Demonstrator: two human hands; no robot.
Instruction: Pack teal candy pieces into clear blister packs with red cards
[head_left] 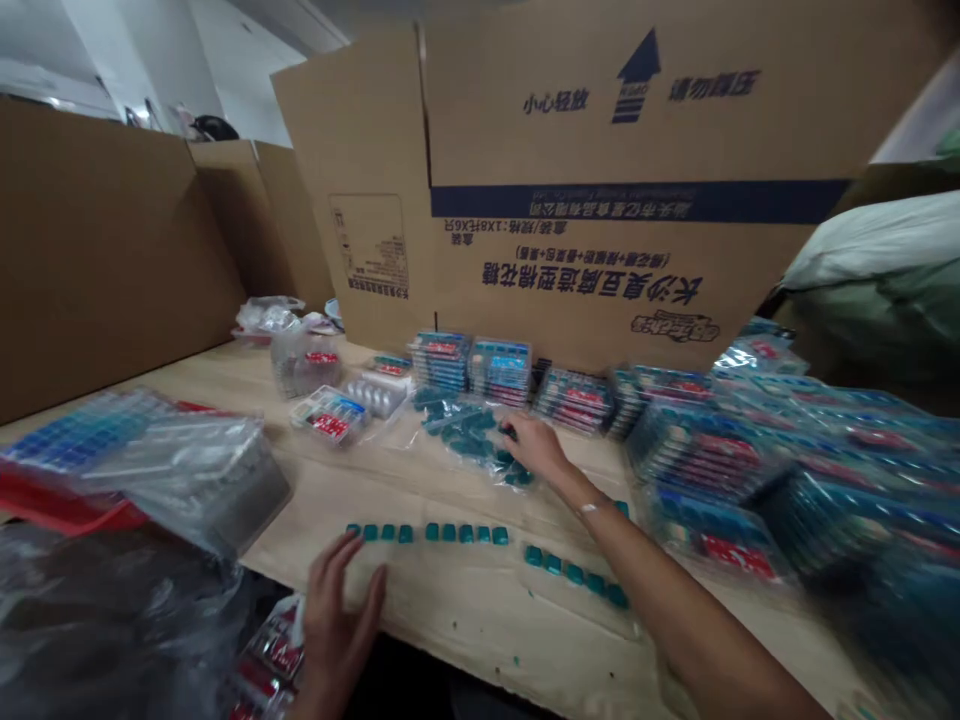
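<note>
My left hand [339,605] is at the front edge of the table, thumb apart from the stretched fingers. Its fingertips touch or nearly touch the left end of a row of small teal blocks [448,533]. Another slanting row of teal blocks [574,574] lies to the right, partly behind my right forearm. My right hand [534,445] is at a clear plastic bag [457,425] of loose teal pieces. Its fingers are curled together over the bag's right side; what they pinch is hidden.
Clear packs [585,398] with teal and red contents are stacked along the back and right. A large cardboard box [480,270] stands behind. At left are clear plastic trays [210,480] and a red tray [97,520]. A clear pack [330,415] lies left of the bag.
</note>
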